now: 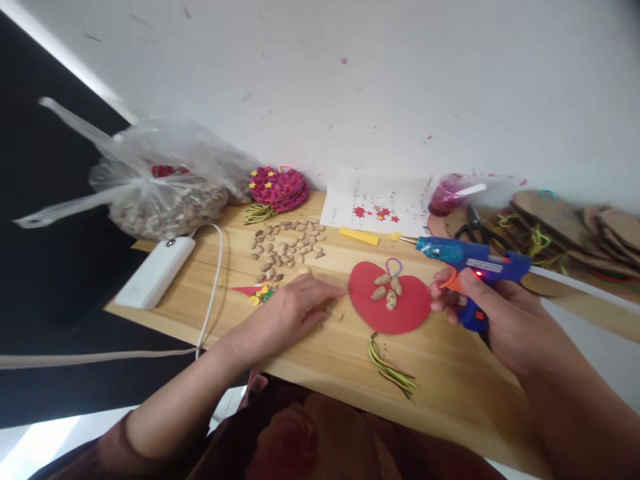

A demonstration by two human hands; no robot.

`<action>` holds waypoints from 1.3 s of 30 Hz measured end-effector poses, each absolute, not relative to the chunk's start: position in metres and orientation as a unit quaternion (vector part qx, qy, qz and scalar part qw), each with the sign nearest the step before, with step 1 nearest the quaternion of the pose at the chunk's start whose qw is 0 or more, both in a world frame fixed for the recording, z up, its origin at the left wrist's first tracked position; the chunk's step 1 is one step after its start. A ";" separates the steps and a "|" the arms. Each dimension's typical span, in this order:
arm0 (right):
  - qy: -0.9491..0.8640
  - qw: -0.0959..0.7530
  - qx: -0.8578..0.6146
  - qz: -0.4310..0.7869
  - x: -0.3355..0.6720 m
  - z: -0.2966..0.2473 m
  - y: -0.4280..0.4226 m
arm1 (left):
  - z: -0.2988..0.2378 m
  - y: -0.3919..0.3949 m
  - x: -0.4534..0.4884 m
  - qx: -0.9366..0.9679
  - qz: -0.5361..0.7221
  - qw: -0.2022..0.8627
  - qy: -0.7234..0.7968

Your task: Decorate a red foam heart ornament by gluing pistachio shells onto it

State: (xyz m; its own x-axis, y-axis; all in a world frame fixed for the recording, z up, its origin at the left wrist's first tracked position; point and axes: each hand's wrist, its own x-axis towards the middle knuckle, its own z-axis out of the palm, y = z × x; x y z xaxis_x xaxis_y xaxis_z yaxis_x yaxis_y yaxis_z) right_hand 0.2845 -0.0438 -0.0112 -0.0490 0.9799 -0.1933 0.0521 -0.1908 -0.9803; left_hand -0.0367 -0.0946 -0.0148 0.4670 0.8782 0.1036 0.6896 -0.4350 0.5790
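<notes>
My right hand (480, 293) grips a blue hot glue gun (470, 259) by its handle, fingers at the orange trigger. Its metal nozzle points left, and a small red light glows on the body. Below the nozzle lies a red heart-shaped card (410, 303) with several tan nut shells (391, 300) on its middle. The card has a purple loop (394, 267) at its top and a green tassel (390, 367) at its bottom. My left hand (300, 303) rests palm down left of the card, fingers stretched towards its edge. What lies under the palm is hidden.
Loose nut shells (285, 250) are spread behind my left hand. Further back are a shell-filled plastic bag (170, 193), a pink decorated piece (280, 189), a printed sheet (340, 200), a yellow stick (359, 236), a cup (447, 195) and scissors (477, 230). A white power bank (155, 273) trails a cable.
</notes>
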 end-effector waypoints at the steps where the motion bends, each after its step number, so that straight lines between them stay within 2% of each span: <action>1: -0.472 0.425 -0.546 0.546 0.285 -0.012 -0.044 | -0.015 -0.096 -0.035 0.827 0.205 0.233 0.469; 10: -0.443 0.431 -0.564 0.547 0.286 -0.018 -0.041 | -0.013 -0.096 -0.040 0.840 0.260 0.211 0.427; 14: -0.446 0.435 -0.568 0.537 0.285 -0.018 -0.041 | -0.020 -0.078 -0.073 0.778 0.315 0.084 0.537; 18: -0.436 0.434 -0.579 0.535 0.284 -0.017 -0.042 | -0.032 -0.064 -0.107 0.773 0.242 0.004 0.586; 26: -0.446 0.410 -0.586 0.539 0.296 -0.027 -0.037 | -0.020 -0.066 -0.124 0.727 0.245 0.030 0.641; 30: -0.455 0.398 -0.591 0.534 0.300 -0.032 -0.035 | -0.017 -0.056 -0.128 0.704 0.196 0.053 0.680; 39: -0.448 0.394 -0.602 0.531 0.299 -0.028 -0.037 | -0.012 -0.047 -0.122 0.712 0.182 0.064 0.675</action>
State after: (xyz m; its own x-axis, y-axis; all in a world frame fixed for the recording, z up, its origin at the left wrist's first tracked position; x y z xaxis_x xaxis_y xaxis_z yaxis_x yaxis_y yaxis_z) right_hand 0.2991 -0.0367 -0.0283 0.0345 0.9573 -0.2871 0.1204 -0.2891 -0.9497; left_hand -0.1218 -0.0469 -0.0123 0.0224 0.9847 0.1729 0.9381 -0.0804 0.3369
